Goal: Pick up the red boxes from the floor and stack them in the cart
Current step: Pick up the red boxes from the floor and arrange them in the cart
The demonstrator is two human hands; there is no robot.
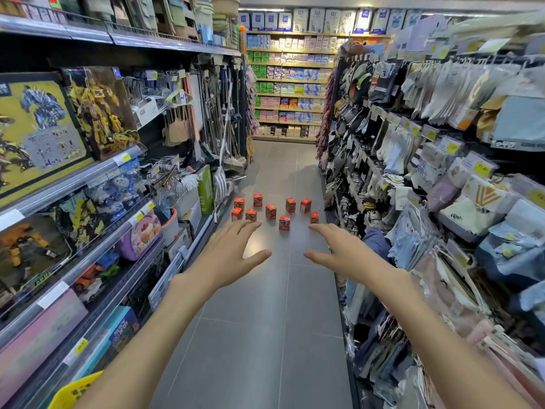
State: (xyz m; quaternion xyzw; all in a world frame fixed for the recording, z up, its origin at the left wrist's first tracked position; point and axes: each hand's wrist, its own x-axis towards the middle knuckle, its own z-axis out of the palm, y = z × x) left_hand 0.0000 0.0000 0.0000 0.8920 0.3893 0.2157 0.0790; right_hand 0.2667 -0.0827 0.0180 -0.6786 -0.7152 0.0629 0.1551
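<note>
Several small red boxes [270, 211] stand upright on the grey tiled floor [265, 320] of a shop aisle, some way ahead of me. My left hand [233, 252] reaches forward with straight, spread fingers and holds nothing. My right hand [339, 249] is stretched out the same way, also with nothing in it. Both hands hover in the air well short of the boxes. A yellow plastic corner [73, 389] shows at the bottom left edge; I cannot tell whether it belongs to the cart.
Shelves of toys [38, 128] and household goods line the left side of the aisle. Racks of hanging socks and textiles [427, 113] line the right. A shelf wall of packaged goods [289, 84] closes the far end. Brooms [227, 128] lean at the left.
</note>
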